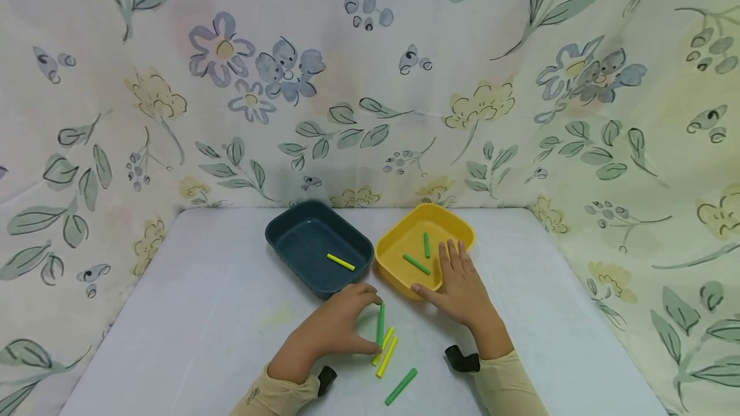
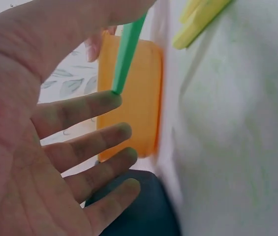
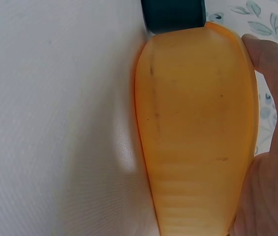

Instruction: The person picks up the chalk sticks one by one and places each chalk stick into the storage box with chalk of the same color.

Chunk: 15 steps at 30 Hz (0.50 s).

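My left hand point(image 1: 341, 323) pinches a green chalk-like stick point(image 1: 380, 325) lengthwise, thumb at one end and index fingertip at the other; the left wrist view shows the remaining fingers spread. Just below it are two yellow sticks point(image 1: 387, 357), with another green stick point(image 1: 401, 386) lying nearer the front. My right hand point(image 1: 462, 287) lies over the near right rim of the yellow tray point(image 1: 399, 284), fingers extended inside and thumb at the front rim point(image 3: 249, 54). Two green sticks point(image 1: 416, 264) rest in that tray. One yellow stick point(image 1: 341, 262) lies in the dark blue tray point(image 1: 289, 236).
The two trays stand side by side at the back of the white-covered table point(image 1: 191, 313). A floral curtain point(image 1: 370, 82) hangs behind it. Black wrist pieces point(image 1: 462, 359) sit by both sleeves. Faint green smudges point(image 2: 257, 142) mark the cloth.
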Each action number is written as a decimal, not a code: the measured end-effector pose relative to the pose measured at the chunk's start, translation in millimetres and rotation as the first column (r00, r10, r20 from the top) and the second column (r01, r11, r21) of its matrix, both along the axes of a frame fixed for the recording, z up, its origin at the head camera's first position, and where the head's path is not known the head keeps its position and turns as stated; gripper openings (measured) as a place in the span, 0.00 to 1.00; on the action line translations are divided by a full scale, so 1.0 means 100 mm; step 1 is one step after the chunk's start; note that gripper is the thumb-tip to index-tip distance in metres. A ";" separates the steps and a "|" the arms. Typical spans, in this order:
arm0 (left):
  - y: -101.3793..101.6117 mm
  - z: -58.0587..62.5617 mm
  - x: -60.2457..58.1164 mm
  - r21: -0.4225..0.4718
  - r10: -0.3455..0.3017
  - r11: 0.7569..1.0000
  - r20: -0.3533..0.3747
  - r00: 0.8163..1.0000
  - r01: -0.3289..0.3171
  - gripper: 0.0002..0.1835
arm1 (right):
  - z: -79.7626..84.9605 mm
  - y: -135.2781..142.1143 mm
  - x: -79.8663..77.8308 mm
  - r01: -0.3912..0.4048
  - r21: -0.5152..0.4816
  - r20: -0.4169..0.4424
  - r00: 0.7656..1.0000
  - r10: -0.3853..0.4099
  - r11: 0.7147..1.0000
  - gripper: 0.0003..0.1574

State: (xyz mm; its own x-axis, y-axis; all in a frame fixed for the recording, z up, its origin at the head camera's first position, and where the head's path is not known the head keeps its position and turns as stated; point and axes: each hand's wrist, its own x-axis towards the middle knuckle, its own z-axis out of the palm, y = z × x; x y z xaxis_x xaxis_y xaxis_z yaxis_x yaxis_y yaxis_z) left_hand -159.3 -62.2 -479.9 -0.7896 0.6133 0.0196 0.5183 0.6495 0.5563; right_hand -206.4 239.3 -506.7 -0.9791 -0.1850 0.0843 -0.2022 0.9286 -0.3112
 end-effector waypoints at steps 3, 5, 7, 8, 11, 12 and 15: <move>0.02 0.03 -0.01 0.017 -0.002 1.000 -0.016 1.000 0.002 0.40 | 0.01 -0.01 0.00 0.003 -0.002 -0.001 1.000 -0.003 1.000 0.79; 0.04 0.03 -0.03 0.022 -0.003 1.000 -0.023 1.000 0.004 0.41 | 0.01 -0.01 0.00 0.005 -0.003 -0.003 1.000 -0.005 1.000 0.79; 0.05 0.03 -0.04 0.028 -0.005 1.000 -0.025 1.000 0.005 0.42 | 0.01 -0.01 0.00 0.006 -0.003 -0.005 1.000 -0.006 1.000 0.79; 0.06 0.03 -0.04 0.030 -0.004 1.000 -0.027 1.000 0.005 0.42 | 0.01 0.00 0.00 0.006 -0.002 -0.006 1.000 -0.006 1.000 0.79; 0.07 0.05 -0.04 0.044 -0.002 0.999 -0.022 1.000 0.003 0.42 | 0.00 0.00 0.00 0.004 -0.002 -0.013 1.000 -0.004 1.000 0.79; 0.07 0.05 -0.05 0.049 -0.002 0.999 -0.023 1.000 0.003 0.42 | 0.00 0.00 0.00 0.003 -0.002 -0.015 1.000 -0.003 1.000 0.79; 0.09 0.07 -0.06 0.065 0.001 0.998 -0.021 1.000 0.000 0.42 | -0.01 0.00 0.00 0.003 -0.004 -0.017 1.000 -0.003 1.000 0.79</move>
State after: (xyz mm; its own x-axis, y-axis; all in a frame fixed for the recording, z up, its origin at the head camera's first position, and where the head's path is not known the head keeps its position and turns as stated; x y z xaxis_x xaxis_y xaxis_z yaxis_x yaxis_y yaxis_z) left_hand -164.9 -53.3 -473.2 -0.7888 0.6099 0.0760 0.5302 0.6127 0.5860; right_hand -206.5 239.6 -507.3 -0.9780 -0.1819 0.1019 -0.2051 0.9278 -0.3117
